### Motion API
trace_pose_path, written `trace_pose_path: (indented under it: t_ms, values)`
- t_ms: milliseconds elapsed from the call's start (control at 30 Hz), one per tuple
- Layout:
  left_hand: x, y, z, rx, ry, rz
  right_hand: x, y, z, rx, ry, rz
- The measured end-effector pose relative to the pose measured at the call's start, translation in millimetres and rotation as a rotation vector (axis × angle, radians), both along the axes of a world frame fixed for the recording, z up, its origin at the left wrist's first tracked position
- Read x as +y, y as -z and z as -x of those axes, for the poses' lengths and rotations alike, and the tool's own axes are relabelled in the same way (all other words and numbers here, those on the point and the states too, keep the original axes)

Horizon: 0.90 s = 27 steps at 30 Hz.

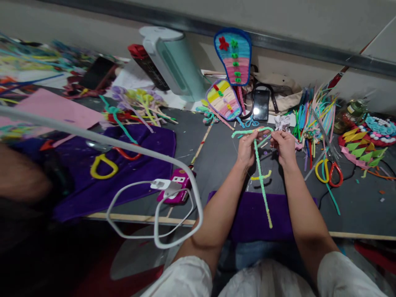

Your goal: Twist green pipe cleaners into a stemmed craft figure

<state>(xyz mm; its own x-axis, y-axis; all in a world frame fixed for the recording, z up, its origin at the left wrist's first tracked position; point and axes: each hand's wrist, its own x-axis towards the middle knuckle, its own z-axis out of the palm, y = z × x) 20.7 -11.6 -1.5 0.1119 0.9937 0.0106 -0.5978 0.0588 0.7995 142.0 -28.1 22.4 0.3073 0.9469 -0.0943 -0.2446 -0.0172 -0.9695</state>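
Both of my hands are closed on a mint-green pipe cleaner [259, 167] above the dark table. My left hand [247, 147] pinches it near the bend at its top. A long stem hangs down from there to a yellowish tip, and one arm reaches out to the left. My right hand [284, 148] grips the other bent end with thumb and fingertips. A short yellow pipe cleaner piece [266, 176] lies behind the stem. Beneath my forearms is a folded purple cloth [261, 214] at the table's edge.
Scissors with yellow and red handles [329, 173] lie at right, below a bundle of pipe cleaners [317, 111]. A phone [260, 105] and woven paddle shapes [233, 57] stand behind. Left are a magenta power strip [177, 185], a white cable [198, 198] and another person's arm [21, 173].
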Motion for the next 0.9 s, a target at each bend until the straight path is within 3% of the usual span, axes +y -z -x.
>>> trace_pose_path:
  t_ms: [200, 300, 433, 700, 800, 900]
  values:
    - [0, 0.7, 1, -0.034, 0.052, 0.015, 1, -0.1, -3, 0.295, -0.147, 0.094]
    - [0, -0.3, 0, -0.039, 0.051, 0.019, 1, 1.6, -2, 0.255, -0.159, 0.078]
    - [0, -1.3, 0, -0.010, 0.025, 0.053, 2, 4.7, 0, -0.105, -0.053, -0.090]
    - [0, 1.6, -2, 0.035, -0.058, 0.035, -5, 10.6, 0, -1.117, 0.122, -0.333]
    - [-1, 1.7, -3, 0.030, -0.059, 0.018, -8, 10.0, 1, -1.347, 0.145, -0.371]
    - [-1, 1.0, -3, 0.024, -0.060, 0.022, -10, 9.9, 0, -1.445, 0.156, -0.395]
